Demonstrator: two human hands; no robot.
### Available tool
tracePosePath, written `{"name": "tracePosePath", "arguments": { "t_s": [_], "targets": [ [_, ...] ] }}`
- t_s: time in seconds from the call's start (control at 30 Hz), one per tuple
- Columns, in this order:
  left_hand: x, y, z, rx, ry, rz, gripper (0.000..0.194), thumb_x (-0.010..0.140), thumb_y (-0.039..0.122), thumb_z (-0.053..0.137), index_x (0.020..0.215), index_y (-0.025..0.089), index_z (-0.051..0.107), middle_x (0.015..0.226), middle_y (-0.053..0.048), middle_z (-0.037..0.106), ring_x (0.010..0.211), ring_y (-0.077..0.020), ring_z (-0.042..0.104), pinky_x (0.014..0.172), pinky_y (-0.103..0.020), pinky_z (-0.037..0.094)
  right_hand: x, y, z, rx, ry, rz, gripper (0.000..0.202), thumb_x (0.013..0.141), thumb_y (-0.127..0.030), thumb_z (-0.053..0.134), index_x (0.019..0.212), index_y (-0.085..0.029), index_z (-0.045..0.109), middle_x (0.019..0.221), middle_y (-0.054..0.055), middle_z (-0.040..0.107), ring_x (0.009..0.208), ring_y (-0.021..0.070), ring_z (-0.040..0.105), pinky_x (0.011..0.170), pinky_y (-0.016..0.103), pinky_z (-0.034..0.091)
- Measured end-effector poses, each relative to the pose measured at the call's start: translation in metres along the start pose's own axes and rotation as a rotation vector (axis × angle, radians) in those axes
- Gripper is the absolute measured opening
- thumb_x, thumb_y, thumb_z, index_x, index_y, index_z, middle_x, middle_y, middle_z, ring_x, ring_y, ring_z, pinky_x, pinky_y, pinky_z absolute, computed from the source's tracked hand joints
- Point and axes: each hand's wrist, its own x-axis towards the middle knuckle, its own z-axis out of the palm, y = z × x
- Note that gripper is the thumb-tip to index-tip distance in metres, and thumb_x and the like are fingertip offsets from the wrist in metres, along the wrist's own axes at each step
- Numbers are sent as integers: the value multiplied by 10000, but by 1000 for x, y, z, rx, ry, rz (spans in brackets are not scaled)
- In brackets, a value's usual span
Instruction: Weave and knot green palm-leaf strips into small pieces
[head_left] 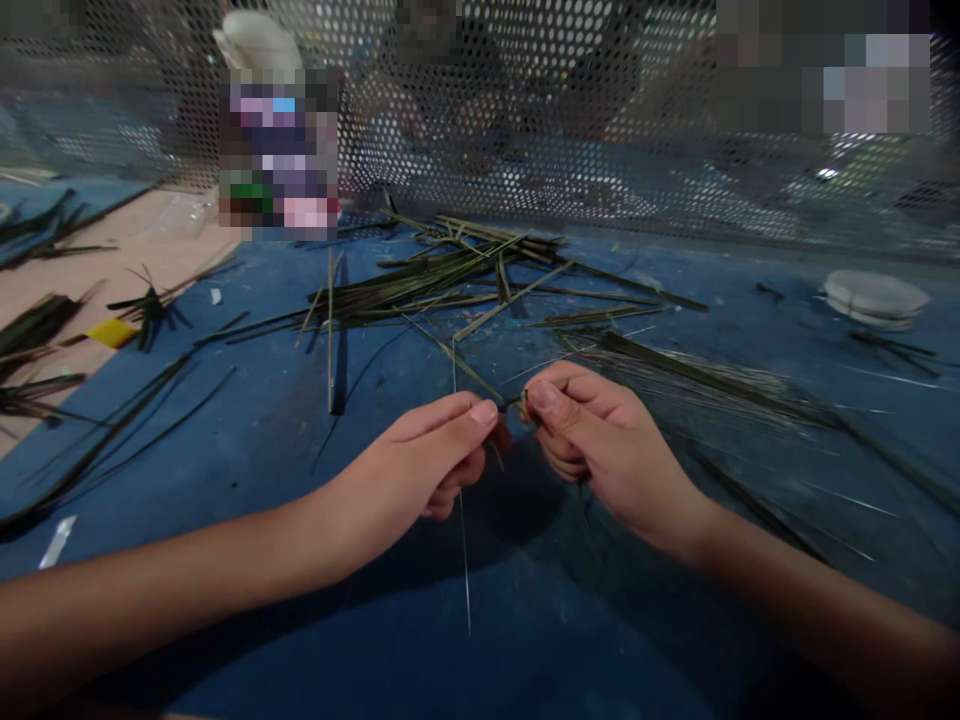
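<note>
My left hand (442, 450) is closed, its thumb and forefinger pinching one end of a thin green leaf strip (512, 402). Close by on the right, the fingers of my right hand (600, 430) curl round the strip's other part, where a small knotted or folded bit shows at the fingertips. Most of the strip is hidden in the hands. A thin pale wire-like strand (466, 560) hangs below my left hand and also shows above it; whether the fingers grip it I cannot tell. Both hands are above the blue tabletop (420, 640).
Beyond the hands lies a pile of long green leaf strips (420, 275). Thin pale strands (712, 385) are spread at the right, near a round white lid-like object (876, 298). A perforated metal screen (525, 130) stands behind. A yellow piece (111, 332) lies at left.
</note>
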Motion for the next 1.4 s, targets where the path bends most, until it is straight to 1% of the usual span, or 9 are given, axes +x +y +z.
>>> {"name": "tracePosePath", "arguments": {
  "t_s": [0.2,0.43,0.5,0.6,0.73,0.9,1.07,1.23,1.4],
  "targets": [
    [-4,1,3,12,43,45,248,924,366,433,774,172,472,527,81,310,427,-36,218,384,-155,186,1,3,0,-52,-53,17,270,880,-432,579,768,-187,563,484,-98,262,399,46,215,377,195,158],
    [-4,-4,1,22,-3,47,256,929,402,436,793,186,462,551,82,307,450,-43,216,408,-171,170,-2,5,3,-32,-70,25,245,901,-414,558,802,-190,565,476,-103,282,408,44,220,384,178,168],
    [-2,-4,-1,82,-9,59,268,926,410,441,785,184,470,565,73,347,459,-47,270,422,-174,214,-1,3,0,9,-74,56,240,899,-409,561,797,-192,557,457,-110,268,399,42,193,381,178,150],
    [1,-3,-6,226,-39,114,286,920,400,453,770,165,513,670,24,513,554,-66,456,500,-187,352,2,0,-4,40,-100,115,243,893,-409,568,781,-193,547,436,-117,259,385,39,164,369,174,136],
    [4,-2,-10,267,-16,167,268,898,449,488,922,186,531,822,7,583,621,-89,570,498,-192,416,5,-3,-6,34,-160,200,254,890,-406,570,756,-193,538,447,-117,248,389,40,149,360,170,129],
    [8,-3,-8,239,-21,125,192,900,385,498,901,199,450,674,46,568,451,-62,502,374,-152,369,4,-4,-4,59,-201,254,276,897,-397,551,719,-197,482,478,-106,248,418,49,146,380,184,118],
    [11,-4,-8,219,19,192,144,903,316,497,864,182,462,651,42,560,481,-49,484,386,-128,372,4,-5,-5,51,-211,247,198,906,-287,474,742,-184,515,494,-87,292,444,59,182,418,203,147],
    [12,-6,-9,203,17,178,150,904,324,497,871,180,471,654,46,557,484,-48,478,384,-128,371,5,-6,-5,11,-184,244,153,880,-294,508,778,-183,540,508,-86,294,456,61,198,431,215,144],
    [14,-6,-10,185,20,156,161,904,326,502,847,180,468,637,58,555,459,-40,461,391,-135,365,14,-8,-20,76,-119,245,144,865,-252,464,773,-185,553,474,-90,253,416,59,162,420,235,115]
  ]
}}
